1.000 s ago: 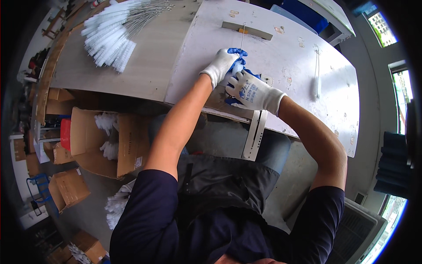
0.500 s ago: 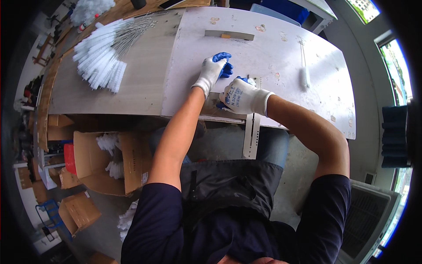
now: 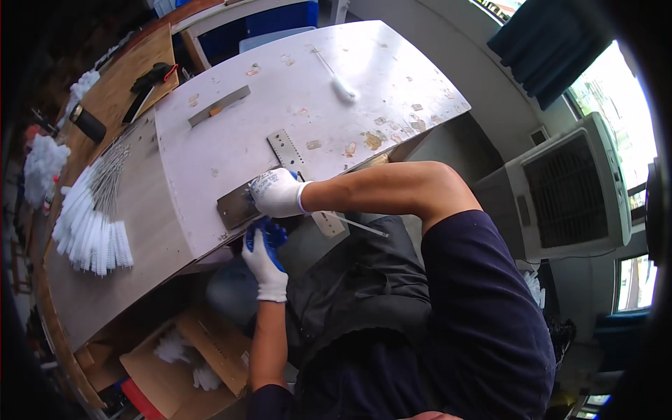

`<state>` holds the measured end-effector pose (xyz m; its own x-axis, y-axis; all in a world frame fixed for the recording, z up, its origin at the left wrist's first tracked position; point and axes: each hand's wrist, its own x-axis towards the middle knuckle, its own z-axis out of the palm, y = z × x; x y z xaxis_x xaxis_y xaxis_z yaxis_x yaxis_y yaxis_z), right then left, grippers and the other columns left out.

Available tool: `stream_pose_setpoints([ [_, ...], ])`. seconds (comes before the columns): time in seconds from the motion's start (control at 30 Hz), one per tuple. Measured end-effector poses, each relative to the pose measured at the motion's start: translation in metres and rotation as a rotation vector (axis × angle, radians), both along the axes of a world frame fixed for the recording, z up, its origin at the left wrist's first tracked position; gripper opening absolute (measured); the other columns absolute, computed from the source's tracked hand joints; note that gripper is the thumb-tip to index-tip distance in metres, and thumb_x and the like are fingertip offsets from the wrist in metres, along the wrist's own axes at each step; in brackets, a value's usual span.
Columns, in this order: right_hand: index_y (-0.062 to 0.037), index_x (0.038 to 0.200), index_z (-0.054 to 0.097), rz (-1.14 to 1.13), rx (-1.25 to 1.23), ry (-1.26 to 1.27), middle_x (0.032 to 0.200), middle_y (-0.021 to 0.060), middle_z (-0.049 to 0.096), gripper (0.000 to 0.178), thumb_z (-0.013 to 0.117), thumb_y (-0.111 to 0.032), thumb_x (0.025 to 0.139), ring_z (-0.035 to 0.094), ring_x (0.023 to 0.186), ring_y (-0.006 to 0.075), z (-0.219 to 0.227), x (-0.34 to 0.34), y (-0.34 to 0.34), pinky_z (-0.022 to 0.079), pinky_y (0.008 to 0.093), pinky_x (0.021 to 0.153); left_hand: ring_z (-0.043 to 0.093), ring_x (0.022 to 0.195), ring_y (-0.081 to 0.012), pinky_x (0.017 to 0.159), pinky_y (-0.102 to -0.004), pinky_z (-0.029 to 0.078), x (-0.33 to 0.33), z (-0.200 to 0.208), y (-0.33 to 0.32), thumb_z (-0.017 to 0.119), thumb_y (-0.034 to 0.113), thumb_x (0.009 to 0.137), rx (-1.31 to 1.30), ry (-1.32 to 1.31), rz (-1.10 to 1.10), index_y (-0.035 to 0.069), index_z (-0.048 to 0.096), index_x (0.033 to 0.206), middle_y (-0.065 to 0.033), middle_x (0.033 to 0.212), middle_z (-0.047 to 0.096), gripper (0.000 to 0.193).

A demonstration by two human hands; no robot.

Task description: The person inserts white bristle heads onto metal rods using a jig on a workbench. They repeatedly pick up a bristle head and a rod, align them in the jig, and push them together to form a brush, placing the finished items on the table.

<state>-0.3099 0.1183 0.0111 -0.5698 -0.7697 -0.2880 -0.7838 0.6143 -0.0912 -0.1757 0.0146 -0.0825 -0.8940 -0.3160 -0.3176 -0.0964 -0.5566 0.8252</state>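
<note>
White brushes (image 3: 94,224) are fanned at frame left. Mid-frame, a dark plate (image 3: 234,208) is seen; below, the left hand (image 3: 263,253) is curled. The plate's right end is blocked by the right hand (image 3: 276,193), gloved in illegible print. Whether the fingers pinch anything cannot be told.

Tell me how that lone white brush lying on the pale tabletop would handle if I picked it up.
The white brush is probably light, being just a thin stem and a bristle head. That stem looks straight, so it's likely fairly stiff rather than floppy. The bristle head looks rounded, so it might roll slightly if nudged across the flat tabletop.
</note>
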Motion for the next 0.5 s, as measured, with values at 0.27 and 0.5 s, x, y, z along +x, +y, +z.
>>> stream_pose_setpoints([
  [0.27,0.0017,0.099,0.073,-0.389,-0.230,-0.211,0.099,0.0241,0.072,0.037,0.048,-0.024,0.096,0.071,0.095,0.0389,-0.026,0.004,-0.018,0.055,0.0471,0.086,0.065,0.072,-0.0164,0.060,-0.0295,0.051,-0.012,-0.002,0.053,0.050,0.037,0.106,0.623,0.093,-0.241,0.008,0.062,0.124,-0.0049,0.095,0.068,0.036],
  [0.5,0.0003,0.096,0.072,-0.361,-0.253,-0.448,0.096,0.0219,0.072,0.050,0.048,-0.043,0.101,0.070,0.094,0.0378,-0.014,-0.013,-0.002,0.054,0.0444,0.085,0.043,0.051,-0.0066,0.044,-0.0221,0.031,0.015,0.001,-0.034,0.056,0.029,0.103,0.321,-0.125,-0.252,0.004,0.062,0.091,0.0028,0.066,0.049,0.028],
])
